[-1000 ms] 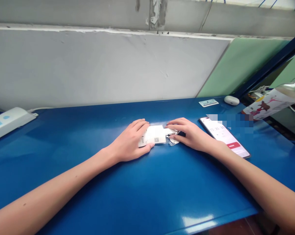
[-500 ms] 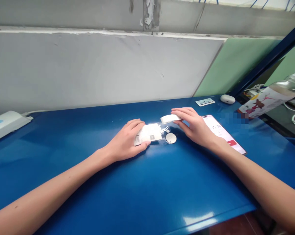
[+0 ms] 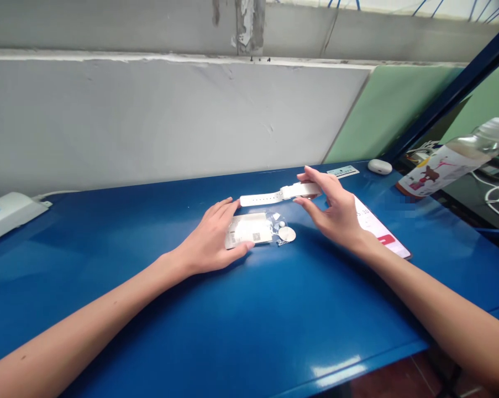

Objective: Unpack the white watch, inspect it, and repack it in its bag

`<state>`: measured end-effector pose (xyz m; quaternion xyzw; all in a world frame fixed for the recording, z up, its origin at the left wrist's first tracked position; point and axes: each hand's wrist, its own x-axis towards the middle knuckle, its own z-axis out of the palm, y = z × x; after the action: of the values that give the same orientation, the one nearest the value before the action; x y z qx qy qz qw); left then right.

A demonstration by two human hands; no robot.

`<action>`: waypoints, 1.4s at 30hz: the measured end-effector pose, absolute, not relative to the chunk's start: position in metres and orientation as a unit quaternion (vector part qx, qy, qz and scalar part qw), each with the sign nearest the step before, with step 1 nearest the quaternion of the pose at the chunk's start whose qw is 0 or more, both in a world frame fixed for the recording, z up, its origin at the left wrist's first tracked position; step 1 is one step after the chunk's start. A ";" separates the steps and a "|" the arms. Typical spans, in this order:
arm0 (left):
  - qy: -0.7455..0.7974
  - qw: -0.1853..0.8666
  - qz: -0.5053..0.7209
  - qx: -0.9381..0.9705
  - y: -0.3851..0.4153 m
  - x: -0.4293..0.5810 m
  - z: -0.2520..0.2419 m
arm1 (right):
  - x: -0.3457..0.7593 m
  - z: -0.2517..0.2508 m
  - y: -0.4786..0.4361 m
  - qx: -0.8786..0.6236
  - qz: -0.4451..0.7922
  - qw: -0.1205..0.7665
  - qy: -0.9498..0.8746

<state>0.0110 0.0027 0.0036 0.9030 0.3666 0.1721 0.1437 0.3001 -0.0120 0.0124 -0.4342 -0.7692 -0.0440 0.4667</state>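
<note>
My right hand (image 3: 332,207) pinches a white wristwatch (image 3: 293,192) between thumb and fingers, just above the table. One white strap with a row of holes stretches left from it, its end close to the fingertips of my left hand (image 3: 214,237). Whether they touch is unclear. My left hand rests on the table, fingers stretched and thumb apart, around the left end of a clear plastic packet (image 3: 249,229) with a white printed label. A round white disc (image 3: 287,234) lies at the packet's right end; whether it is inside is hard to tell.
A phone (image 3: 377,229) lies partly behind my right hand. Further back are a card (image 3: 343,172) and a white earbud case (image 3: 379,167). A bottle (image 3: 444,166) leans at the right, and a white power strip (image 3: 12,215) sits at the left of the blue table (image 3: 232,326).
The watch has moved up and its strap, formerly curled at my right hand, now stretches out to the left. My left hand stays at the packet. The view has shifted slightly.
</note>
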 end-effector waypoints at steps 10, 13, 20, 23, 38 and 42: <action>0.408 0.101 0.279 0.864 -0.010 0.018 0.014 | 0.297 0.013 -0.014 -0.409 -0.100 0.456 -0.784; 0.378 0.042 0.331 0.863 -0.015 0.022 0.018 | 0.295 0.014 -0.015 -0.393 -0.095 0.454 -0.794; 0.273 -0.029 0.367 0.889 -0.025 0.031 0.026 | 0.280 0.017 -0.030 -0.374 -0.016 0.449 -0.812; 0.273 -0.055 0.353 0.893 -0.027 0.033 0.024 | 0.273 0.020 -0.037 -0.387 0.092 0.462 -0.793; 0.375 0.307 0.384 0.786 -0.036 0.039 0.041 | 0.246 0.067 -0.028 -0.362 0.346 0.506 -0.702; 0.334 0.543 0.387 0.666 -0.046 0.050 0.049 | 0.221 0.074 -0.005 -0.359 0.396 0.533 -0.656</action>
<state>0.0497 -0.0457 0.0485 0.6659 0.3339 0.3873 0.5432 0.2206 -0.0054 0.0738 -0.3587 -0.6557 0.3960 0.5335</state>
